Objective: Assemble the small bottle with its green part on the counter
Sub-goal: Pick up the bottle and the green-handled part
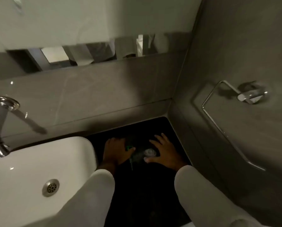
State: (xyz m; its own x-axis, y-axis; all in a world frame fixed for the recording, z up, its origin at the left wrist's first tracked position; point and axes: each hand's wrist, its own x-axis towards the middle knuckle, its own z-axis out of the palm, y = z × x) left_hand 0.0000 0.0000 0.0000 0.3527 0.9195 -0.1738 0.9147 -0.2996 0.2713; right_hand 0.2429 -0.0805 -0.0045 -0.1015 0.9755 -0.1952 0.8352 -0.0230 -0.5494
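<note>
No readable text, labels, brands, numbers or signs anywhere in the head view; frame is dim and blurred, and the small bottle [149, 153] between the hands shows only a pale swirl on its surface, not legible as letters
</note>
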